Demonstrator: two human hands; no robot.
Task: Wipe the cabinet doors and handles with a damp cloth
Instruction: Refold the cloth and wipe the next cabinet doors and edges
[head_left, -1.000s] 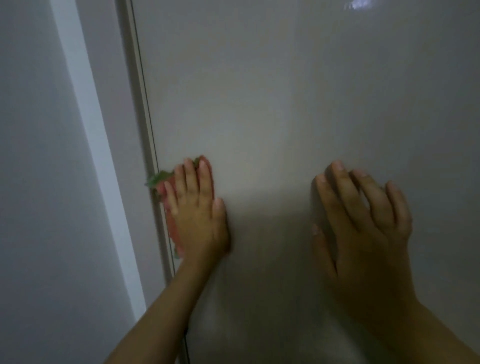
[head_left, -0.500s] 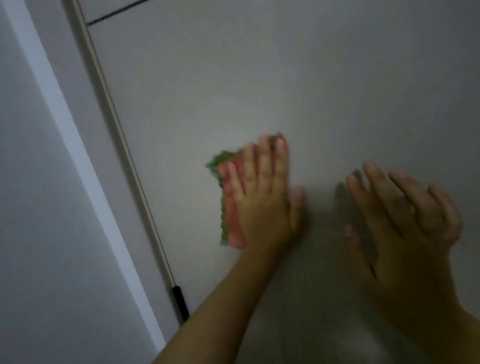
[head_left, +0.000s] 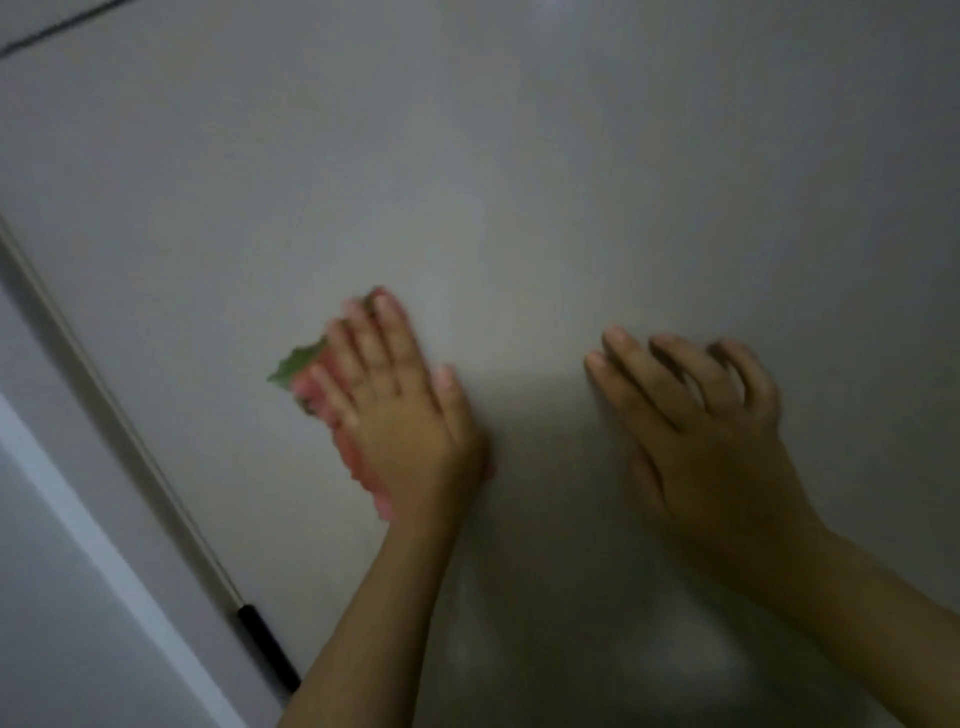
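A large pale grey cabinet door (head_left: 519, 182) fills most of the view. My left hand (head_left: 400, 410) lies flat on it, pressing a pink cloth with a green edge (head_left: 311, 384) against the panel; most of the cloth is hidden under the palm. My right hand (head_left: 706, 431) rests bare on the door to the right, fingers spread and slightly bent, holding nothing. A dark handle piece (head_left: 267, 644) sits on the door's left edge, below and left of the cloth. The picture is blurred.
A thin pale strip (head_left: 114, 405) runs diagonally along the door's left edge. Beyond it at lower left is a white frame and wall (head_left: 78, 597). A dark seam (head_left: 57, 28) crosses the top left corner.
The cloth under my left hand slid right from the door's left edge toward the panel's middle. The view has tilted, and my right hand stays flat on the door.
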